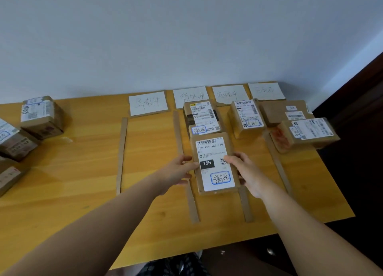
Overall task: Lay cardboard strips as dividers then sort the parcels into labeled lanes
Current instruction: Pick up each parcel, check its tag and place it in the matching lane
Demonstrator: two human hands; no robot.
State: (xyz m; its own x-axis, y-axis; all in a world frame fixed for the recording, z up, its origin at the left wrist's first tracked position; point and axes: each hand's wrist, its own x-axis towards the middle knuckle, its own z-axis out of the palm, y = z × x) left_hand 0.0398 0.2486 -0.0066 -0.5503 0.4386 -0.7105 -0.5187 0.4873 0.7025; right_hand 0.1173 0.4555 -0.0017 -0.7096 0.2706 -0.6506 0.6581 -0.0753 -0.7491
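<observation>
The parcel (215, 163), a flat cardboard box with a white shipping label, lies on the table (83, 172) in the second lane, just in front of another parcel (202, 117) under the second lane card (190, 96). The left hand (178, 172) grips its left edge and the right hand (246, 172) grips its right edge. Cardboard strips (122, 153) flank the lanes. Unsorted parcels (41, 118) sit well left of it.
</observation>
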